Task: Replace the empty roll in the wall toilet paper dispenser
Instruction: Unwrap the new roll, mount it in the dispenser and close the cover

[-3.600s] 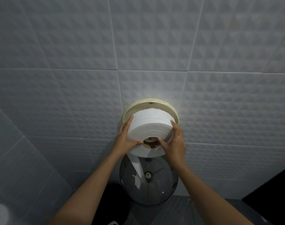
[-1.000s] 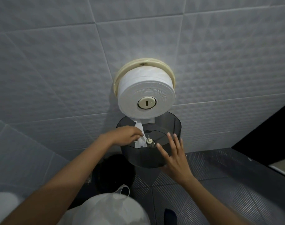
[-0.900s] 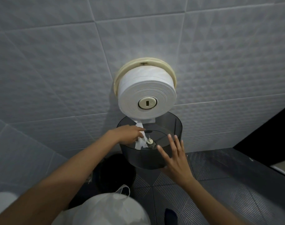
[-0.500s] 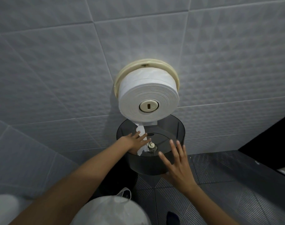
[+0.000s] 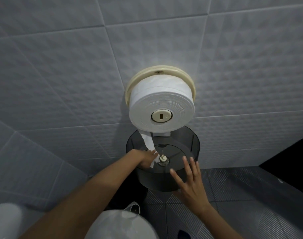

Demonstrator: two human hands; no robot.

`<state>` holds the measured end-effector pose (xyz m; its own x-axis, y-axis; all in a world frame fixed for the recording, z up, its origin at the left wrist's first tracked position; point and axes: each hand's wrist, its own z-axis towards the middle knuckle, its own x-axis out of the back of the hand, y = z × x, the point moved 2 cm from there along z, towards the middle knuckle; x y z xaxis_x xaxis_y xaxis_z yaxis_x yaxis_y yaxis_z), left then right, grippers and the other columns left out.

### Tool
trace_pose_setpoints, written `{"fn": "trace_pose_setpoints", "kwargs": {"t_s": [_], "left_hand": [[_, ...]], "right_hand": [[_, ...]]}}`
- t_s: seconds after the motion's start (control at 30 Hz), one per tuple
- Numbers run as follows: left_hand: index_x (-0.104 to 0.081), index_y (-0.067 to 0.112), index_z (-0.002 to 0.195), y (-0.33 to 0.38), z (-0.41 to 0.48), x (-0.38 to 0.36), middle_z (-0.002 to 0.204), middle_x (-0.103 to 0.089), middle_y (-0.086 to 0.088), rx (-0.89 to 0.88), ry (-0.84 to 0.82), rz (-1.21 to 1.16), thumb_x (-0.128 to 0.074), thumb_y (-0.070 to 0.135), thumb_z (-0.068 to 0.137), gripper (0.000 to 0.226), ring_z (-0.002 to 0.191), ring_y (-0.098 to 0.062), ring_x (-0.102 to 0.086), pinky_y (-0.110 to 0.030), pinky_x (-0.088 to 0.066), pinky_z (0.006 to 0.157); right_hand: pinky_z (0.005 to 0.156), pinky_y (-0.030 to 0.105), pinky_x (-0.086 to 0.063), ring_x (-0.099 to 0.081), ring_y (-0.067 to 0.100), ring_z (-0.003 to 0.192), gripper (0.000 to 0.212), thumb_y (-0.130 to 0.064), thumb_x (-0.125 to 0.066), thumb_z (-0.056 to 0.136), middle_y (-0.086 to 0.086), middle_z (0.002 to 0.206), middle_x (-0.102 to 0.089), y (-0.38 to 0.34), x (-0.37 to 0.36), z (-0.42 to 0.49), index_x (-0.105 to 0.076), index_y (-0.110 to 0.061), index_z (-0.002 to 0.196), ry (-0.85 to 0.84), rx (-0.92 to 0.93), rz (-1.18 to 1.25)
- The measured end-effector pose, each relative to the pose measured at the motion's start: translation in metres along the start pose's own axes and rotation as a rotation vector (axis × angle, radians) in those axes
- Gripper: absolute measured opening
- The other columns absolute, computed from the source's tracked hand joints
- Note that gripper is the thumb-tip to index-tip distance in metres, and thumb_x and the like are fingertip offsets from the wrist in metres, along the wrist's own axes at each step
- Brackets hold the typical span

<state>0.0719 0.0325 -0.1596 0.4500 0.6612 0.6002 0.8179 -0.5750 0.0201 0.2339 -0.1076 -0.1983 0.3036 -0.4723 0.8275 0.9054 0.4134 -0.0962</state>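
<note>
Left hand (image 5: 145,159) of mine reaches into the hinged-down smoky cover (image 5: 164,180), and from here I can see it pinching the loose paper tail (image 5: 148,142) near the cover's centre latch (image 5: 162,158); the fingertips are partly lost behind that crumpled paper, so I cannot make out exactly which of them press on it. Up and to the right of that hand, the full white roll (image 5: 162,112) sits on the cream backplate (image 5: 164,70) fixed to the tiled wall (image 5: 61,75), with the cream spindle cap (image 5: 161,115) showing in its core, and the tail runs down from the roll's lower left edge to the hand. My right hand (image 5: 190,185) is spread wide, fingers apart and holding nothing, its palm just beside the cover's near wall; I cannot tell whether it touches the plastic. Below both hands a pale plastic bag (image 5: 119,225) with a loop handle is cut off by the bottom edge, and its contents are hidden. Left of my left forearm a blurred white rounded shape (image 5: 5,219) sits in the corner, too soft to identify. Dark ribbed floor (image 5: 242,204) lies under the right hand, and a black area at far right is unreadable.
</note>
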Motion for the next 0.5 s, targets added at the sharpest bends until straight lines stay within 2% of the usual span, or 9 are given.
{"fn": "trace_pose_setpoints", "kwargs": {"t_s": [0.13,0.2,0.27,0.37,0.4,0.43,0.5], "left_hand": [[0.002,0.008,0.151,-0.002,0.007,0.003,0.159,-0.009,-0.017,0.043,-0.011,-0.162,-0.04,0.009,0.095,0.07,0.142,-0.034,-0.027,-0.045,-0.028,0.114],[-0.003,0.003,0.15,0.001,0.01,0.005,0.157,-0.011,-0.02,0.044,-0.008,-0.204,-0.038,0.009,0.095,0.065,0.139,-0.036,-0.029,-0.046,-0.03,0.112],[-0.01,0.004,0.149,0.004,0.018,0.009,0.157,-0.011,-0.019,0.036,0.008,-0.235,-0.038,0.009,0.095,0.061,0.137,-0.037,-0.031,-0.045,-0.033,0.109],[-0.021,0.001,0.146,0.005,0.027,0.018,0.152,-0.026,-0.022,0.073,0.045,-0.307,-0.036,0.013,0.095,0.055,0.133,-0.037,-0.039,-0.04,-0.037,0.099],[-0.021,0.0,0.146,0.005,0.03,0.021,0.152,-0.029,-0.022,0.083,0.07,-0.337,-0.035,0.018,0.097,0.055,0.134,-0.037,-0.038,-0.04,-0.036,0.102],[-0.017,0.0,0.148,0.006,0.032,0.023,0.154,-0.024,-0.021,0.098,0.095,-0.372,-0.034,0.025,0.098,0.059,0.137,-0.036,-0.034,-0.041,-0.033,0.107],[-0.002,0.004,0.151,0.008,0.04,0.023,0.161,-0.005,-0.015,0.124,0.128,-0.421,-0.029,0.042,0.098,0.07,0.145,-0.034,-0.018,-0.043,-0.02,0.117]], "right_hand": [[0.113,0.06,-0.017,-0.001,0.039,0.146,0.096,-0.055,-0.059,0.077,0.016,0.159,0.008,0.0,0.001,0.001,-0.002,-0.032,0.151,0.012,-0.011,0.02],[0.113,0.06,-0.016,-0.001,0.039,0.146,0.095,-0.058,-0.058,0.077,0.016,0.159,0.007,0.0,0.001,0.0,-0.003,-0.032,0.151,0.01,-0.009,0.018],[0.114,0.059,-0.013,-0.001,0.039,0.146,0.099,-0.058,-0.061,0.075,0.016,0.159,0.008,0.001,-0.001,0.0,-0.002,-0.033,0.15,-0.001,-0.001,0.008],[0.114,0.059,-0.014,-0.003,0.039,0.146,0.102,-0.055,-0.067,0.073,0.016,0.159,0.007,0.0,-0.001,0.0,-0.004,-0.033,0.15,0.008,0.012,0.001],[0.114,0.059,-0.015,-0.003,0.039,0.146,0.102,-0.053,-0.069,0.073,0.016,0.159,0.006,0.0,-0.001,0.0,-0.005,-0.033,0.15,0.015,0.02,0.0],[0.114,0.059,-0.015,-0.003,0.039,0.146,0.105,-0.05,-0.073,0.071,0.016,0.159,0.006,0.0,-0.001,0.0,-0.006,-0.033,0.15,0.016,0.029,-0.004],[0.114,0.06,-0.015,-0.003,0.039,0.146,0.114,-0.044,-0.08,0.065,0.016,0.159,0.006,0.002,-0.002,-0.001,-0.005,-0.033,0.15,0.011,0.047,-0.016]]}}
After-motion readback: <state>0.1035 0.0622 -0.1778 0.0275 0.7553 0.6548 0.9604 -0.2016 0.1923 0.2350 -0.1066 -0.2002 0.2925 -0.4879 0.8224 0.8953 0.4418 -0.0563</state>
